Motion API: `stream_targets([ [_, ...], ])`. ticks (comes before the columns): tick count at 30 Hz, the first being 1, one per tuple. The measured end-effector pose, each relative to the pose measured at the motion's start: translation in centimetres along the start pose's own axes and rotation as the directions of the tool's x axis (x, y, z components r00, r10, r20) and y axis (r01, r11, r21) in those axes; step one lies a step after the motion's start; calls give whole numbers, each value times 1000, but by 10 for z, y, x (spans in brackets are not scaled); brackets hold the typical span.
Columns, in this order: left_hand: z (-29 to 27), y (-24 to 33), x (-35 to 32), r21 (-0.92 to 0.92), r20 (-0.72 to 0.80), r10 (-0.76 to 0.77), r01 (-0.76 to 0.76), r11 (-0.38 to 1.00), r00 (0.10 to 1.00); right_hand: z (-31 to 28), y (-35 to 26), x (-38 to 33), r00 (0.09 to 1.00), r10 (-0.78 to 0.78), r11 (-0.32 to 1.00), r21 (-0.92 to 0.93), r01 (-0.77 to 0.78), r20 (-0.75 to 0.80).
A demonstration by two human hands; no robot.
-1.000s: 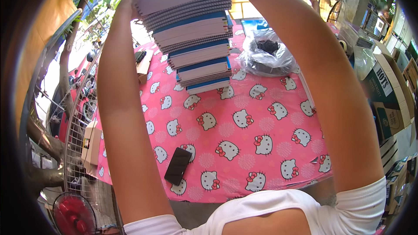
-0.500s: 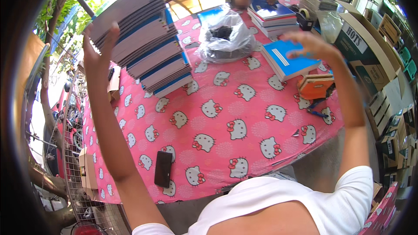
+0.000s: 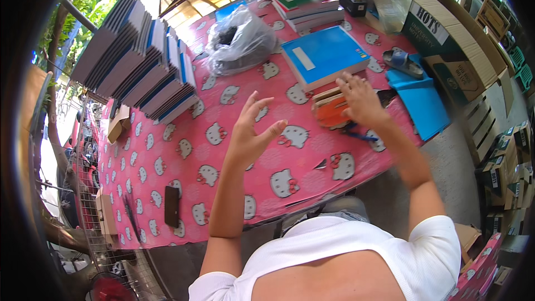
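Observation:
My left hand [image 3: 253, 129] hangs over the middle of the table, fingers apart and holding nothing. My right hand [image 3: 361, 101] has its fingers stretched out over an orange block-like thing with tan edges [image 3: 331, 110]; whether it touches it I cannot tell. Just beyond lies a thick blue-covered book or pile of books [image 3: 326, 53] with a white label. A blue-handled tool [image 3: 359, 134], partly hidden, is beside the orange thing. At the left a tall, leaning stack of notebooks [image 3: 136, 58] shows its pale page edges and dark spines.
The table wears a pink cat-print cloth [image 3: 239, 189]. On it are a black phone [image 3: 172, 206], a clear plastic bag [image 3: 239, 42], a book pile with a green top [image 3: 306, 5] and a tape dispenser [image 3: 353, 3]. Blue covers [image 3: 421, 100] and a large carton [image 3: 446, 39] are at the right.
My left hand has come away from the tall notebook stack to the middle. My right hand has moved from over the blue book down to the orange thing. The view has shifted rightward.

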State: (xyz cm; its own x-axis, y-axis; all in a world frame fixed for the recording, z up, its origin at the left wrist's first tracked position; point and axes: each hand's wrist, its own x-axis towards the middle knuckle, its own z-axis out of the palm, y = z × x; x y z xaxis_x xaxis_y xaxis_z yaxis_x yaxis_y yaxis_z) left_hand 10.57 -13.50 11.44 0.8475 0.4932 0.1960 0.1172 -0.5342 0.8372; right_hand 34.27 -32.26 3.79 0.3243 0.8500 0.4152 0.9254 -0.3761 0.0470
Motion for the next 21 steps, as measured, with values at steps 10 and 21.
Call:
stream_targets([
  [10, 174, 14, 73, 540, 32, -201, 152, 828, 979, 41, 68, -130, 869, 72, 812, 477, -336, 489],
  [21, 205, -7, 77, 496, -131, -131, 180, 849, 983, 1, 267, -145, 759, 527, 768, 169, -618, 381],
])
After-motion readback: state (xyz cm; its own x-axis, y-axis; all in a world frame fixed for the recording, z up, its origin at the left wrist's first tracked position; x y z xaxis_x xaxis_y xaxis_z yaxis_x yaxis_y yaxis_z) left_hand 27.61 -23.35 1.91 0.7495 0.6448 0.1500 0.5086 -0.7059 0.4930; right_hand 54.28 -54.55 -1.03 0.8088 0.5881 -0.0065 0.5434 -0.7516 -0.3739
